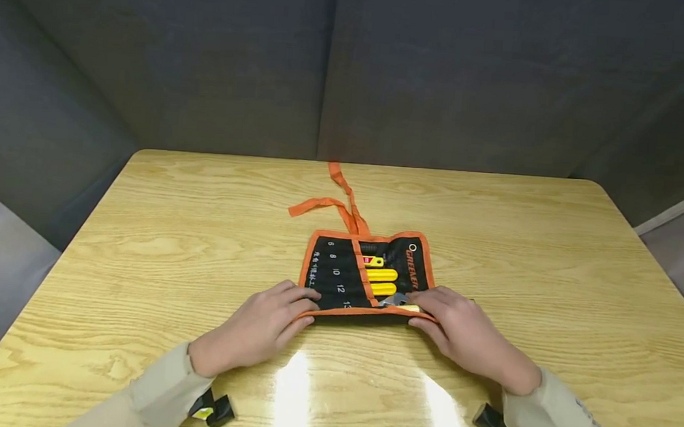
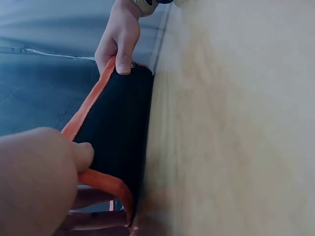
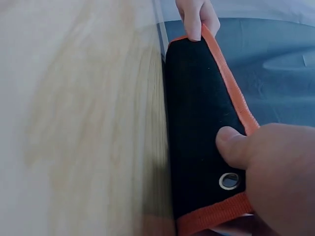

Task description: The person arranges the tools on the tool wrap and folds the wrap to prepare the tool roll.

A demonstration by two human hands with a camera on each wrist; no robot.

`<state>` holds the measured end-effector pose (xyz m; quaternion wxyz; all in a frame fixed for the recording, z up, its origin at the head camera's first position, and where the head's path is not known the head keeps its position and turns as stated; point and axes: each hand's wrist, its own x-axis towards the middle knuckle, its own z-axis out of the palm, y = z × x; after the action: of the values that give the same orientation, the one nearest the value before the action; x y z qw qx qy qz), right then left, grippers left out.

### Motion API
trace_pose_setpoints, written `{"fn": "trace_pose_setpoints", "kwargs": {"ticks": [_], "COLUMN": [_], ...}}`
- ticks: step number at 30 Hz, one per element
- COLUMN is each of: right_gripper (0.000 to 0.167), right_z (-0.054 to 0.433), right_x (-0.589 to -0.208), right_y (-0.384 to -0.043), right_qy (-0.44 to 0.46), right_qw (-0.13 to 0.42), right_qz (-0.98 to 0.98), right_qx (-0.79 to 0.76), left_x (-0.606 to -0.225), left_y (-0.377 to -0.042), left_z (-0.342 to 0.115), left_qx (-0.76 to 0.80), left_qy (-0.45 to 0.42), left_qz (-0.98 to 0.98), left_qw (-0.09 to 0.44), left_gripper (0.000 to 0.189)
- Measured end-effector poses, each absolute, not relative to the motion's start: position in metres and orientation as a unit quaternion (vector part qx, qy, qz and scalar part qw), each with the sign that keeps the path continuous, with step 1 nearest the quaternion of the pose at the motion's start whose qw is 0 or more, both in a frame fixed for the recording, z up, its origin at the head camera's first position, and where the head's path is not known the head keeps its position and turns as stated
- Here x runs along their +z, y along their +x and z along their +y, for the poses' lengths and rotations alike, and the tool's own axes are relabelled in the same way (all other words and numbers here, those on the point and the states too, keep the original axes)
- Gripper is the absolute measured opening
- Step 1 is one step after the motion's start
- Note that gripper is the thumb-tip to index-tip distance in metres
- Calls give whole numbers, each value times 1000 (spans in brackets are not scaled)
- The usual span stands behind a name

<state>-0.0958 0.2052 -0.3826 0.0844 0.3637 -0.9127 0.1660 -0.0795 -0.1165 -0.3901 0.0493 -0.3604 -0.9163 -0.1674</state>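
A black tool roll [image 1: 332,278] with orange edging lies partly unrolled on the table, its near edge folded up. White numbers run down its left panel. Yellow tool handles [image 1: 381,282] and a silver wrench head [image 1: 395,300] stick out of its pockets. My left hand [image 1: 261,319] grips the near left corner, thumb on the outer face and fingers over the inside. At the near right corner my right hand [image 1: 467,325] pinches the same edge. In the right wrist view its thumb [image 3: 231,147] presses the black cloth just above a metal eyelet [image 3: 230,181].
Two orange tie straps [image 1: 342,204] trail from the roll's far edge toward the back of the wooden table [image 1: 200,231]. Dark grey cloth panels [image 1: 239,70] stand behind and beside the table. Small black devices [image 1: 490,420] sit by both wrists.
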Motion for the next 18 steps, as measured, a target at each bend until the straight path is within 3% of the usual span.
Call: {"fn": "trace_pose_setpoints", "kwargs": {"ticks": [8, 18], "right_gripper": [15, 16], "right_z": [207, 208], "right_x": [-384, -379], "right_y": [-106, -120], "right_qy": [370, 362], "right_qw": [109, 92], "right_qz": [-906, -910], "right_qx": [174, 181], "left_x": [-388, -384], "left_y": [-86, -99], "left_z": [-115, -112], "left_qx": [-203, -225], "left_qy": [-344, -318], "left_qz": [-915, -919], "left_qw": [62, 52], "left_gripper": [23, 14]}}
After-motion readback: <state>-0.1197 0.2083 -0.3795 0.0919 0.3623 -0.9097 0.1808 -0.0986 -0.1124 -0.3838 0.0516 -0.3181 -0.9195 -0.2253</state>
